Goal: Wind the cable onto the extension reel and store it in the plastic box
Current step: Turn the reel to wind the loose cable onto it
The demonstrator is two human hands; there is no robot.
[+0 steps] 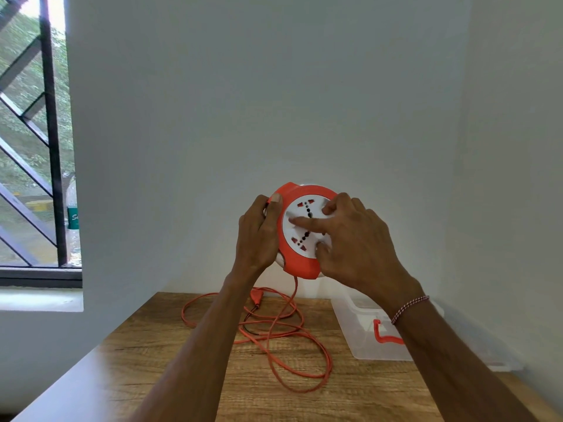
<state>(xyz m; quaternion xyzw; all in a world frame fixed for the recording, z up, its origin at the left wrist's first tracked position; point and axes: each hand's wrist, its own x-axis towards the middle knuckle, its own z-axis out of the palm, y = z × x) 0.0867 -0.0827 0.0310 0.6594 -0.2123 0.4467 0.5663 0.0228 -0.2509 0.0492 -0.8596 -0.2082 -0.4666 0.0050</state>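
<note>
A person is holding a round orange extension reel (300,233) up in the air in front of a plain white wall, above the far part of a wooden table (158,376). The reel's white socket face is turning toward the camera, showing rows of dark pin holes.

The left hand (259,236) is gripping the reel's left edge, its fingers curled behind the rim and its thumb lying flat along the orange front border. The right hand (353,245) is lying over the right side of the white face, fingers spread apart; the index finger is stretching leftward across the face with its tip pressing near the centre, while the other fingers are resting on the right part of the disc. A thin red and white thread bracelet (409,309) is circling the right wrist.

An orange cable (304,354) is hanging down from the bottom of the reel and lying in loose, overlapping loops on the table, under and between the forearms.

A clear plastic box (359,333) with an orange latch is sitting on the far right part of the table, close to the wall, partly hidden by the right forearm.

A window with dark diagonal bars (33,147) is filling the left edge, greenery showing beyond.
</note>
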